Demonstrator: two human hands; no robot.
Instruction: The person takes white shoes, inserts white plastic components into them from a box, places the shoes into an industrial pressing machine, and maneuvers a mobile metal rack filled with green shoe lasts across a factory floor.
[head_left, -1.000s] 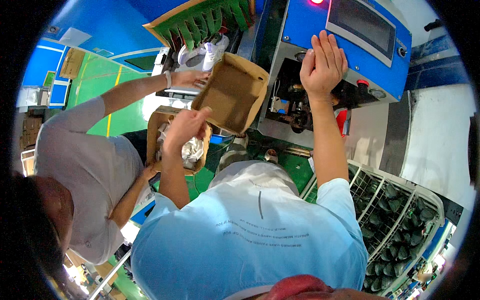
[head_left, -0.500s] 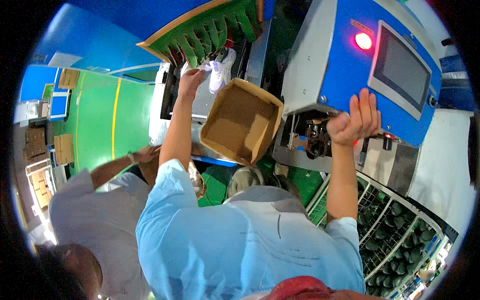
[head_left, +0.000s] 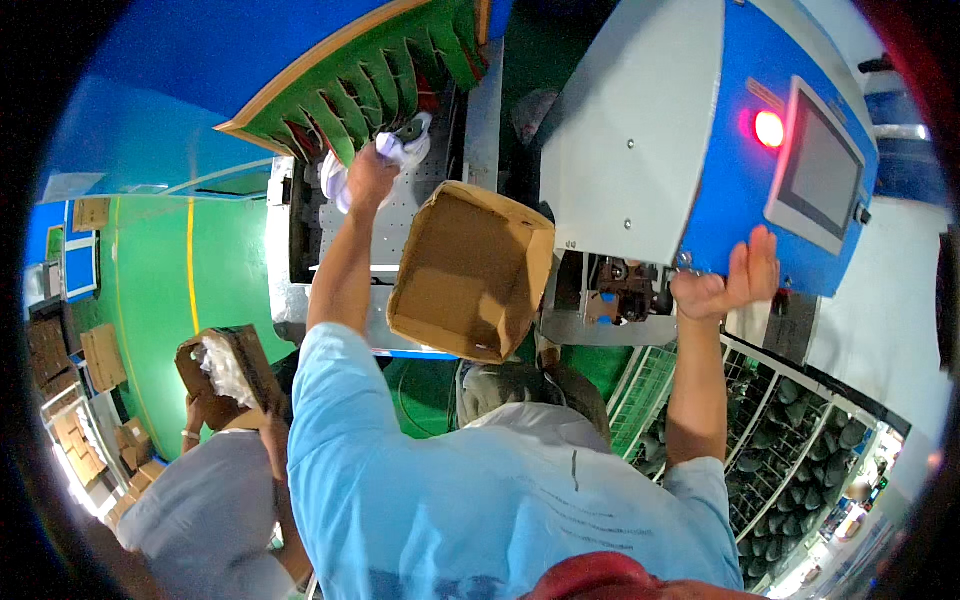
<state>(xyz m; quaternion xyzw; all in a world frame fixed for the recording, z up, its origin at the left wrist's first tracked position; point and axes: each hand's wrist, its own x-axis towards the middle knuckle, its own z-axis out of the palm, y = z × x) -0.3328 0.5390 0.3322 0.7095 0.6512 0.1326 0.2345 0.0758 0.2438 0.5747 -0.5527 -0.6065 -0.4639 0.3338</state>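
My left hand [head_left: 370, 178] is closed around a white and lavender shoe [head_left: 408, 146] in front of the green strip curtain [head_left: 375, 98]. A second pale shoe [head_left: 334, 180] lies beside that hand, partly hidden by it, on the perforated metal surface [head_left: 428, 190]. Just right of my left forearm stands an open brown cardboard box [head_left: 462, 268]; its visible inside holds no shoe. My right hand [head_left: 728, 282] rests against the lower edge of the blue and grey machine [head_left: 640, 130], fingers stretched upward and nothing in them.
The machine carries a lit red lamp [head_left: 769, 129] and a dark screen [head_left: 822, 165]. At lower right, a wire rack [head_left: 760, 430] holds many dark shoe-shaped pieces. To my left, a co-worker [head_left: 215, 500] holds a brown box [head_left: 250, 365] with white paper inside.
My left hand has taken hold of a shoe and tilted it near the curtain. My right hand's fingers have spread at the machine's edge. The co-worker has turned leftward and now holds a box.
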